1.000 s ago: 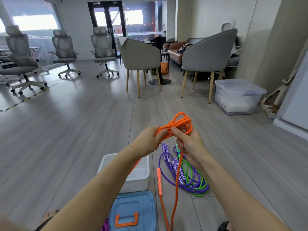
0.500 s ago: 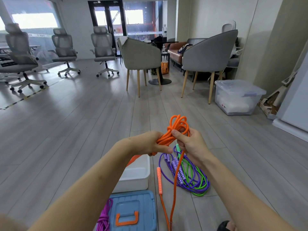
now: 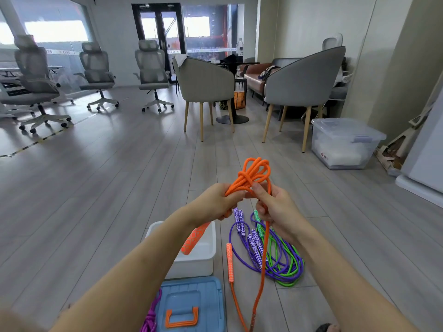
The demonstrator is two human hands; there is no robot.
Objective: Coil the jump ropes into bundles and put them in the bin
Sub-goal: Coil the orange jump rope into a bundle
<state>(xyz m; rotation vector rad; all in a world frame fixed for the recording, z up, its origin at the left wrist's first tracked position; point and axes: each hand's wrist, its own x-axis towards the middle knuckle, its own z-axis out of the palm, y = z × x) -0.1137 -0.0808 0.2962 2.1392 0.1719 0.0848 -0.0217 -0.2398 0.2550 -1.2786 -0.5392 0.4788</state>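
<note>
An orange jump rope is gathered into a bundle of loops that stands up between my hands. My left hand grips the bundle's lower part, and one orange handle hangs below it over the white bin. My right hand pinches the rope beside the bundle; a loose strand runs down from it to the floor, where the other orange handle lies. Purple jump ropes and a green one lie tangled on the floor to the right of the bin.
A blue lid with an orange handle lies in front of the bin, a magenta rope beside it. Grey chairs and a lidded clear storage box stand farther off on the wooden floor.
The orange loops turned from lying sideways to standing upright, with a wrap around their neck. My left hand shifted its grip and the hanging handle came into sight over the bin.
</note>
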